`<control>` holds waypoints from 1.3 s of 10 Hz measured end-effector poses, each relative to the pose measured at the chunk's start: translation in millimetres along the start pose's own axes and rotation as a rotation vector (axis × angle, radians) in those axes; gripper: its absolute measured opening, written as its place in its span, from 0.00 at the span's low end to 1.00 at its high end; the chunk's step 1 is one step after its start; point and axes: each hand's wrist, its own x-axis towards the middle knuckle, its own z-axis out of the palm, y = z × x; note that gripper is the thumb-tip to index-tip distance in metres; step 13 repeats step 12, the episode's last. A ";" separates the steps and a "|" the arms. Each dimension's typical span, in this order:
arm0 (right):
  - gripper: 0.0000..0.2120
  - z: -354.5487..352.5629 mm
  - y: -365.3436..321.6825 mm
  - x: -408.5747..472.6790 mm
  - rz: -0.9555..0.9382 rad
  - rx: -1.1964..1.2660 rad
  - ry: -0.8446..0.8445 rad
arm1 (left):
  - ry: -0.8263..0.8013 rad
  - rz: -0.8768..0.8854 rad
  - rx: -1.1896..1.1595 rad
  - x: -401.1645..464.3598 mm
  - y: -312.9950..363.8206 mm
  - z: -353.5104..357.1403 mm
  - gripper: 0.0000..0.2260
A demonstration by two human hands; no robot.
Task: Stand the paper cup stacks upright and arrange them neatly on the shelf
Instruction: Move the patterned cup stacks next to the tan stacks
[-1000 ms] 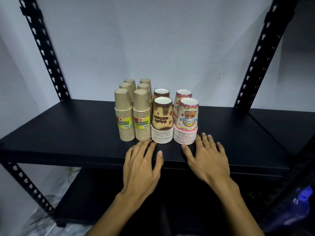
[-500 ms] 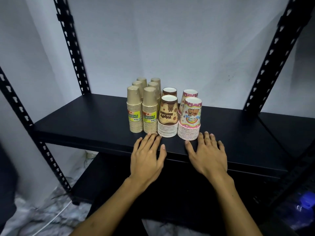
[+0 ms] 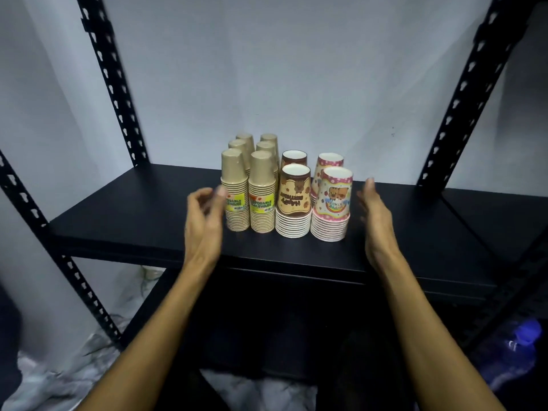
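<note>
Paper cup stacks (image 3: 286, 191) upright, rims down, packed in rows mid-shelf (image 3: 133, 215). Flanked by left hand (image 3: 204, 216), loosely curled, blurred, and right hand (image 3: 375, 216), fingers straight; both empty, probably to square the block.

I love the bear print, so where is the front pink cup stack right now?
In the head view, the front pink stack stands on the black shelf, right end of the group, between the brown stack and the right hand.
</note>
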 end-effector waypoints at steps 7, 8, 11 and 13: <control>0.33 33.7 2.3 44.4 0.060 0.135 -0.063 | -0.307 -0.358 -0.393 88.7 -9.4 36.9 0.17; 0.32 33.7 2.9 44.4 0.058 0.127 -0.057 | -0.294 -0.344 -0.383 87.1 -9.7 37.7 0.16; 0.36 23.5 -2.4 32.8 -0.017 0.021 -0.019 | -0.279 -0.330 -0.325 87.9 -14.0 23.8 0.24; 0.36 0.7 -25.5 17.9 -0.221 -0.135 0.081 | -0.270 -0.246 -0.053 80.2 -38.4 -7.9 0.27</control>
